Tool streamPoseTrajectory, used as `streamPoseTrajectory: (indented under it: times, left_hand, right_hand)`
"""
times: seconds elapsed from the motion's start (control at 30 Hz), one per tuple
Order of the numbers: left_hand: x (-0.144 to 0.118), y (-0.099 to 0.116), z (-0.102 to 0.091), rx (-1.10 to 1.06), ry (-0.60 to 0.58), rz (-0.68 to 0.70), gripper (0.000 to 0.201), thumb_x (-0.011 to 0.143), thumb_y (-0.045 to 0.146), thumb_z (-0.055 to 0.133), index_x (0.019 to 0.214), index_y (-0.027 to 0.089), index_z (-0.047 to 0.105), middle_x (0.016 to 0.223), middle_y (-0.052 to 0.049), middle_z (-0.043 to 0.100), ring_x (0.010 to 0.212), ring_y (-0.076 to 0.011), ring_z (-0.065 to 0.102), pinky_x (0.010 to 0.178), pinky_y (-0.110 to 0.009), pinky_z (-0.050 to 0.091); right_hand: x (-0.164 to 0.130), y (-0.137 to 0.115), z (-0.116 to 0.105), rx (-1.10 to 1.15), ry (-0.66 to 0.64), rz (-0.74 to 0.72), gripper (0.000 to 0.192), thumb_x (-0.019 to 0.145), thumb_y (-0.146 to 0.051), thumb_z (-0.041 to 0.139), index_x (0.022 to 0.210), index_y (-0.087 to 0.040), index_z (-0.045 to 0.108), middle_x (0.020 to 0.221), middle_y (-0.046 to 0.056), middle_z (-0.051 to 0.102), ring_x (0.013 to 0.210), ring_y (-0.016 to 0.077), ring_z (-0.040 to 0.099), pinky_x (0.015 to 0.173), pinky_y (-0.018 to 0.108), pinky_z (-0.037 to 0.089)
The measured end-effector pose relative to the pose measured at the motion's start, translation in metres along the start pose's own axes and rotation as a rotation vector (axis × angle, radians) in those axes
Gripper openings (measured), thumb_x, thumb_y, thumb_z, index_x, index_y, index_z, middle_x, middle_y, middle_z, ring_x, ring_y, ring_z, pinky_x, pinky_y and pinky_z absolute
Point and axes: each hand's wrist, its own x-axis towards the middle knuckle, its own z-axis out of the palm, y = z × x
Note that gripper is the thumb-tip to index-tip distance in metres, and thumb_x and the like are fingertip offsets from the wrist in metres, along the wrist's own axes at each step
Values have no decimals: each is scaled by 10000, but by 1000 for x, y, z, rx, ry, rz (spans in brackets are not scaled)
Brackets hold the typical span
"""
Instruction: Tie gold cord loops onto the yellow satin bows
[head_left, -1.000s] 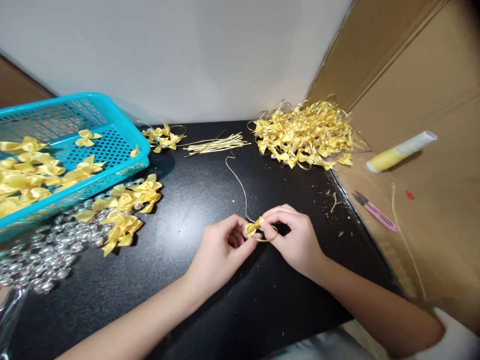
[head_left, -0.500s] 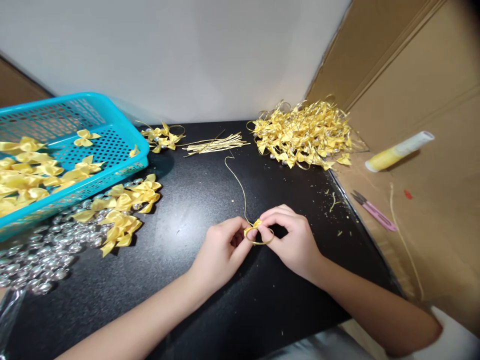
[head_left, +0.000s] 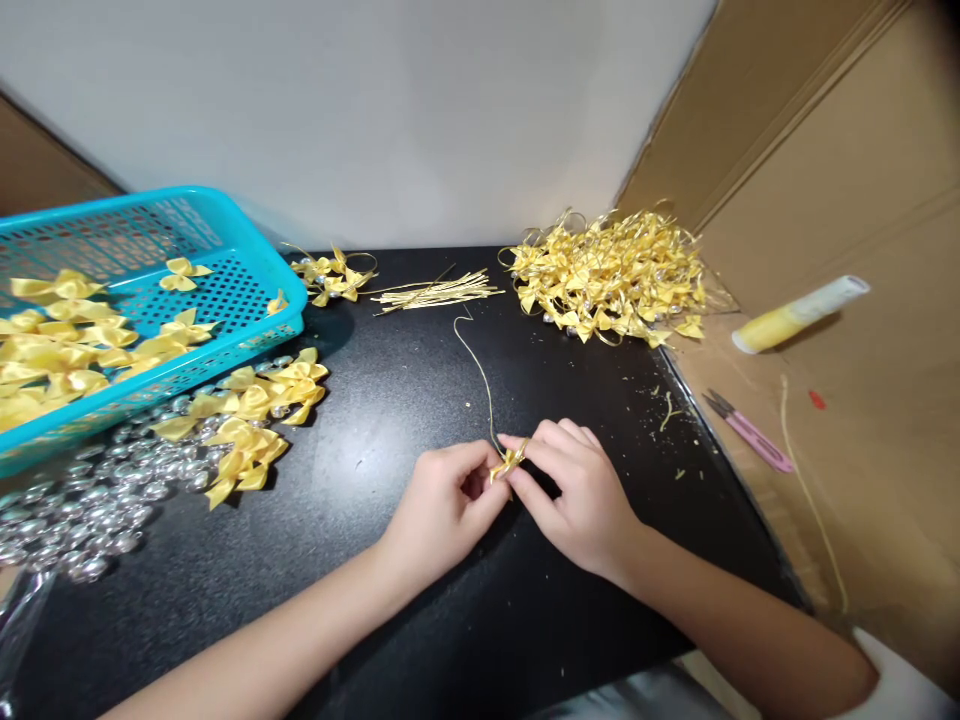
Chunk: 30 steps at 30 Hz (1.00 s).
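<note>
Hands meet over the middle of the black speckled tabletop (head_left: pixel 420 620), close to the near edge. The left hand (head_left: pixel 442 505) is curled with its fingertips pinched on a small yellow satin bow (head_left: pixel 508 462), and the right hand (head_left: pixel 581 500) closes on the same bow from the other side, thumb and forefinger nipping it. From the bow a thin gold cord (head_left: pixel 480 370) runs away across the table in a loose curve, its far end lying near a bundle of cut gold cord lengths (head_left: pixel 439 291) at the back.

To the right of that bundle, against the wall, sits a large heap of yellow bows with gold loops (head_left: pixel 611 275). A smaller cluster of tied yellow bows (head_left: pixel 334 278) lies to the bundle's left, just beside a turquoise perforated plastic basket (head_left: pixel 247 255) that holds more loose yellow bows. In front of the basket a loose pile of yellow satin bows (head_left: pixel 244 420) rests on the table, partly over a spread of clear glass beads (head_left: pixel 82 510).

Off the table's right edge, on brown cardboard sheeting (head_left: pixel 870 420), lie a pair of pink-handled thread snips (head_left: pixel 750 432) and, farther back, a yellow and white glue stick tube (head_left: pixel 799 314). Small bits of gold trimmings (head_left: pixel 667 405) dot the table near that edge.
</note>
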Motion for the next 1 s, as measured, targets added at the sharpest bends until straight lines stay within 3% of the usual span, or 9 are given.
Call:
streamPoseTrajectory:
  times: [0.1, 0.27, 0.4, 0.53, 0.7, 0.83, 1.0]
  left_hand:
    - [0, 3, 0, 69, -38, 61, 232, 849, 156, 533, 619, 165, 501, 522, 65, 425, 480, -69, 371, 485, -180, 298]
    - [-1, 4, 1, 58, -62, 41, 232, 869, 189, 522, 638, 163, 520, 530, 62, 434, 481, -70, 376, 489, -189, 291]
    - [0, 0, -1, -67, -59, -102, 280, 855, 274, 546, 602, 170, 486, 537, 55, 419, 514, -85, 378, 503, -205, 299]
    - [8, -4, -7, -296, -61, -244, 270, 822, 368, 592, 648, 165, 554, 572, 36, 486, 548, -103, 421, 525, -218, 331]
    - [18, -4, -14, -508, 54, -335, 287, 771, 410, 656, 638, 168, 578, 560, 41, 506, 521, -95, 421, 524, -214, 348]
    - [22, -2, -18, -609, 121, -351, 228, 744, 344, 692, 632, 165, 605, 571, 27, 545, 545, -104, 467, 570, -231, 397]
    - [24, -6, -19, -699, 146, -396, 236, 718, 344, 740, 645, 158, 613, 565, 35, 549, 540, -93, 474, 567, -222, 395]
  right_hand:
    - [3, 3, -1, 89, -84, 41, 163, 932, -196, 544, 860, -178, 690, 760, 23, 595, 739, 168, 509, 694, 322, 360]
    - [7, 6, -1, 297, -49, 105, 187, 890, -107, 571, 720, -177, 607, 724, -4, 548, 706, 134, 480, 686, 289, 360]
    - [7, 4, -4, 483, -80, 152, 160, 915, -158, 555, 761, -193, 581, 766, 1, 536, 769, 146, 490, 730, 295, 386]
    - [7, 5, -16, 730, -110, 70, 175, 966, -282, 515, 815, -216, 572, 907, 30, 556, 914, 174, 519, 844, 342, 409]
    - [7, 14, -33, 989, 22, 2, 210, 959, -379, 529, 802, -244, 566, 779, 21, 547, 837, 189, 528, 790, 360, 444]
    - [9, 19, -44, 985, 159, -2, 266, 912, -440, 577, 733, -244, 555, 635, 8, 459, 711, 192, 475, 683, 352, 438]
    - [13, 18, -55, 1020, 273, -16, 306, 880, -431, 618, 661, -244, 514, 549, -16, 353, 664, 188, 435, 698, 357, 430]
